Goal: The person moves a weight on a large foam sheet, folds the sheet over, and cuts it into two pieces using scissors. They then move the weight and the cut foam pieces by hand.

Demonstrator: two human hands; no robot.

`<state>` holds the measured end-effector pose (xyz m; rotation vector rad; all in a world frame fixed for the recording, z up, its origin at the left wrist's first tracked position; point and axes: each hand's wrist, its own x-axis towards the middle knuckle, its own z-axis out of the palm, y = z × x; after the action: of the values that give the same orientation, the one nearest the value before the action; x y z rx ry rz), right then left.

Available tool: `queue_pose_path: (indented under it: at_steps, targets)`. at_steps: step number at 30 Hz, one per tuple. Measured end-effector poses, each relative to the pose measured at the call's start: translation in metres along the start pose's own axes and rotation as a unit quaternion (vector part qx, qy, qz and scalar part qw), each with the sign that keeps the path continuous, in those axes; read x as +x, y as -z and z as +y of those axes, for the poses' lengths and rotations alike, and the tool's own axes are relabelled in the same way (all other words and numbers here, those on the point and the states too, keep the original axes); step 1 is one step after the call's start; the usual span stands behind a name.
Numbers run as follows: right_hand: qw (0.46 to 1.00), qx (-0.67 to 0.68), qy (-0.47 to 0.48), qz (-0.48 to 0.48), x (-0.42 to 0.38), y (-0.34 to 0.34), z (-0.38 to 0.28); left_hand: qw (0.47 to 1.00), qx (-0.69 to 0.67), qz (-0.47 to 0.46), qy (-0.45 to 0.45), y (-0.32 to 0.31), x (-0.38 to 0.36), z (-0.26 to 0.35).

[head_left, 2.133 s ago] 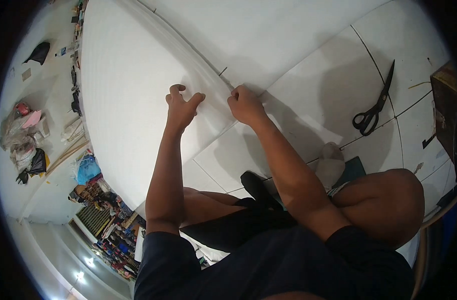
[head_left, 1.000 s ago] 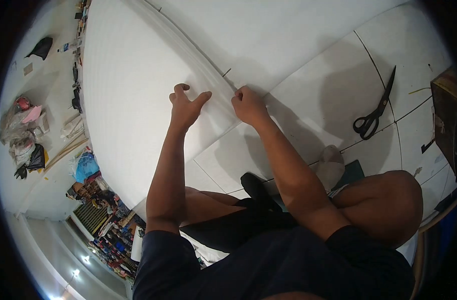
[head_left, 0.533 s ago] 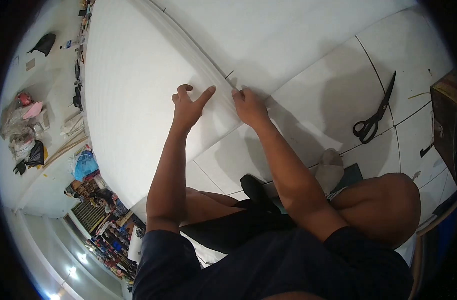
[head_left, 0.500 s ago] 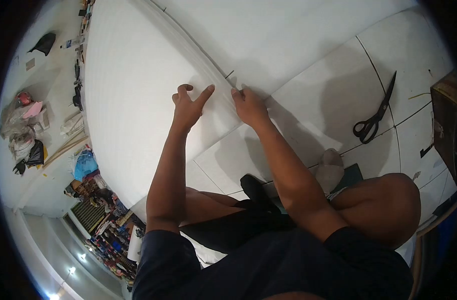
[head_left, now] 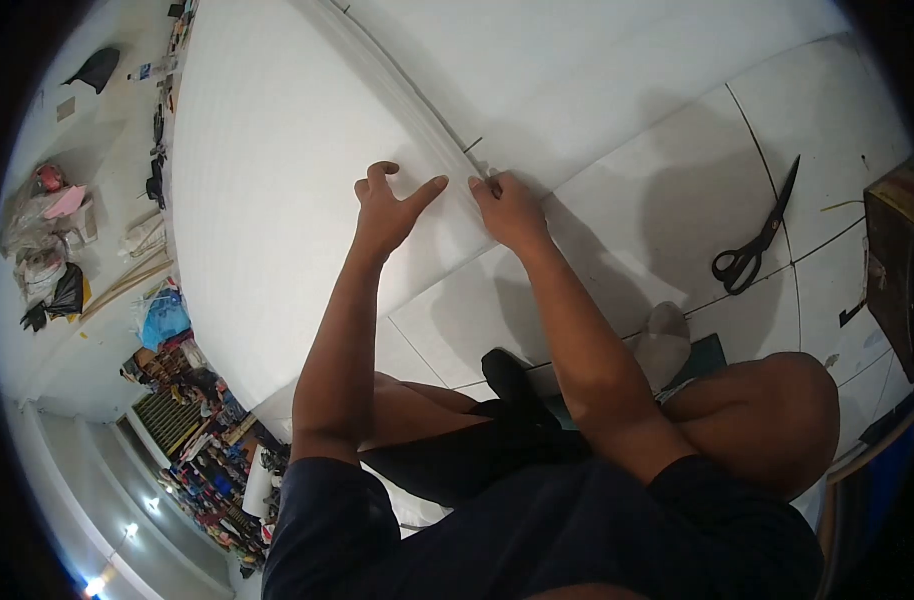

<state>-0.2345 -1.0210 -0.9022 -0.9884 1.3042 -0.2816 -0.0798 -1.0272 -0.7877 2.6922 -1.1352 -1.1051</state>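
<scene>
A large white sheet [head_left: 267, 190] is spread over the floor, with a folded edge [head_left: 402, 105] running diagonally from the top toward my hands. My right hand [head_left: 514, 212] pinches the near end of that fold between thumb and fingers. Just left of it, my left hand [head_left: 389, 210] hovers over the sheet with thumb and fingers apart, holding nothing. A thin dark pin-like piece [head_left: 474, 145] sticks out from the fold, close above my right hand. Black-handled scissors [head_left: 759, 240] lie to the right, apart from both hands.
White floor tiles [head_left: 757, 315] show along the near side. At the right edge stands a brown box-like object [head_left: 892, 250]. Plastic bags [head_left: 52, 250] and thin sticks [head_left: 127, 285] lie at far left, with heaped colourful items [head_left: 212, 465] below. My feet are near the sheet's edge.
Both hands appear slightly further right as the view shifts a little. My left thumb and fingers are spread a bit wider; my right hand stays on the fold.
</scene>
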Motion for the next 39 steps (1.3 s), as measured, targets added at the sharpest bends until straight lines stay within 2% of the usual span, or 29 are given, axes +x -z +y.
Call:
queue_pose_path:
  at_steps: [16, 26, 28, 31, 35, 39]
  targets:
    - [1.000, 0.007, -0.005, 0.005, 0.002, 0.000, -0.001, 1.000, -0.007, -0.011, -0.004, 0.003, -0.001, -0.001]
    - [0.999, -0.048, -0.017, -0.004, 0.002, 0.002, -0.005, 1.000, 0.010, 0.003, -0.024, 0.001, 0.000, -0.004]
    - [0.996, -0.083, -0.014, 0.002, 0.000, 0.010, -0.015, 0.998, 0.019, 0.023, -0.049, -0.004, 0.006, -0.008]
    - [0.978, -0.208, 0.002, -0.020, -0.005, 0.019, -0.033, 0.993, 0.088, 0.061, -0.041, -0.007, 0.007, -0.004]
    - [0.969, -0.244, 0.031, 0.028, -0.011, 0.037, -0.080, 0.992, 0.092, 0.078, -0.020, -0.011, 0.004, 0.001]
    - [0.963, -0.233, 0.091, 0.098, -0.025, 0.069, -0.161, 0.994, 0.069, 0.080, -0.026, -0.010, 0.001, -0.003]
